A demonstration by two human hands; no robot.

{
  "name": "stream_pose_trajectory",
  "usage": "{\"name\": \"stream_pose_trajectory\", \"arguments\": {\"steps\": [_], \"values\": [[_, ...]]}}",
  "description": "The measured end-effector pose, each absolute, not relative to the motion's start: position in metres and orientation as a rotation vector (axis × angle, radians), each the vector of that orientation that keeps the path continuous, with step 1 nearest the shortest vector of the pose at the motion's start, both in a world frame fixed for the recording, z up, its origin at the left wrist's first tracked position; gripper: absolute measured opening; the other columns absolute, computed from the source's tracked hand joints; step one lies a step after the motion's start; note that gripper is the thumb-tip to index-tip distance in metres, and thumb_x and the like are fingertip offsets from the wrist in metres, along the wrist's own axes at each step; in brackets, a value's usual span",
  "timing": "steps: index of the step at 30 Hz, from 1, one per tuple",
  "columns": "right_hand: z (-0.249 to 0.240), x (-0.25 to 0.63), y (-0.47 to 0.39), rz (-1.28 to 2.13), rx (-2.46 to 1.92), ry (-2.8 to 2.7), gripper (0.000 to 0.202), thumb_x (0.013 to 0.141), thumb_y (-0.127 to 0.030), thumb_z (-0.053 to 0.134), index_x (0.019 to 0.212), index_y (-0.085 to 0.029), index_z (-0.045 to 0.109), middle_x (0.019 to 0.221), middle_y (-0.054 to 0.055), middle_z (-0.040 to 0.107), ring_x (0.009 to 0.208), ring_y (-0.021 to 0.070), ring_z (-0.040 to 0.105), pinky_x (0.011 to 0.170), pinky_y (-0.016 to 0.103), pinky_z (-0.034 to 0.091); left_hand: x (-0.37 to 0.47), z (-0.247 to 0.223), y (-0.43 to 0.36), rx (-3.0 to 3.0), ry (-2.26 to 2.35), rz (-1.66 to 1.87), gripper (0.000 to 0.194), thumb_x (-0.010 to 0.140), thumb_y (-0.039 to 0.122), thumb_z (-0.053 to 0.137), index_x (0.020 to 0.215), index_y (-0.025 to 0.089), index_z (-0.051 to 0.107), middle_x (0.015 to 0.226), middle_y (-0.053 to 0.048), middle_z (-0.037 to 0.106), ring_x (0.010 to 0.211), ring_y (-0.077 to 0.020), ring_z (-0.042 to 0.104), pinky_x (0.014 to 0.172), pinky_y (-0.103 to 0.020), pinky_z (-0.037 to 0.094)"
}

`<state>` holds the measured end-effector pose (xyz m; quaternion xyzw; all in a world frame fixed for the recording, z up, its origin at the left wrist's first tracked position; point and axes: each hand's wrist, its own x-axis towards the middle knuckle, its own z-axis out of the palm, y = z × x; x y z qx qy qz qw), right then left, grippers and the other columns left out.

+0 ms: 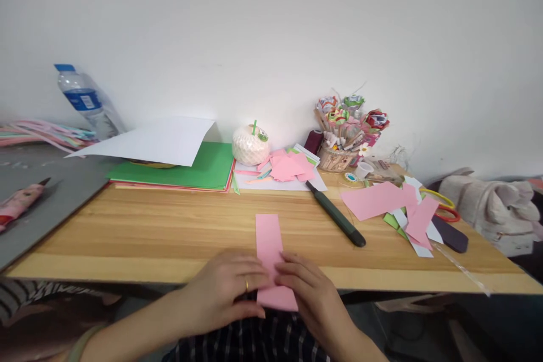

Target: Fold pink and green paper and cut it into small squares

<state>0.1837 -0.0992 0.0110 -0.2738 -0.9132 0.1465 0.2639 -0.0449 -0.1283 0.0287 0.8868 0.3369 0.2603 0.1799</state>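
Note:
A pink paper strip (268,233) lies lengthwise at the table's front edge, its near end sticking out past the edge toward me. My left hand (231,288), with a ring on one finger, holds the strip's left side, fingers on top and thumb lower down. From the right, my right hand (311,288) has its bent fingertips pressed on the strip's other side; its thumb is hidden. Beyond the strip, to the right, lies a dark green pen-shaped tool (337,215). Cut pink paper pieces (291,166) are piled on white paper farther back.
Green sheets (216,165) and a curved white sheet (156,138) lie back left, beside a grey mat (63,198) with a pink-handled tool (23,203). A bottle (82,96) leans on the wall. Paper scraps (419,220) and a flower basket (337,158) are on the right.

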Motion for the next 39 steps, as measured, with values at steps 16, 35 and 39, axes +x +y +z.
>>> {"name": "stream_pose_trajectory", "arguments": {"steps": [16,35,39], "values": [[0.022,0.162,-0.076,0.922,-1.396,-2.095,0.028,0.081,-0.03,0.046,0.106,-0.019,0.055,0.057,-0.005,0.053,0.053,0.014,0.05,0.053,0.025,0.035,-0.037,0.042,-0.022,2.014,1.47,0.39,0.012,0.063,0.023,0.062,0.073,0.017,0.063,0.069,-0.002,0.064,0.064,-0.0193,0.057,0.058,-0.026,0.039],[0.015,0.159,-0.092,0.43,-1.612,-2.278,0.049,0.077,-0.028,0.048,0.126,-0.021,0.047,0.08,0.005,0.064,0.073,0.0231,0.061,0.057,0.032,0.044,-0.028,0.046,-0.041,2.03,1.532,0.438,0.01,0.063,0.021,0.066,0.069,0.018,0.059,0.079,-0.004,0.062,0.084,-0.0249,0.055,0.069,-0.031,0.04],[0.013,0.161,-0.086,0.674,-1.483,-1.994,0.051,0.077,-0.034,0.051,0.125,-0.02,0.044,0.113,0.011,0.057,0.103,0.0272,0.054,0.078,0.041,0.045,-0.027,0.041,-0.041,1.946,1.451,0.534,0.004,0.067,0.016,0.059,0.07,0.017,0.056,0.077,-0.002,0.062,0.077,-0.0189,0.056,0.065,-0.026,0.04]]}}
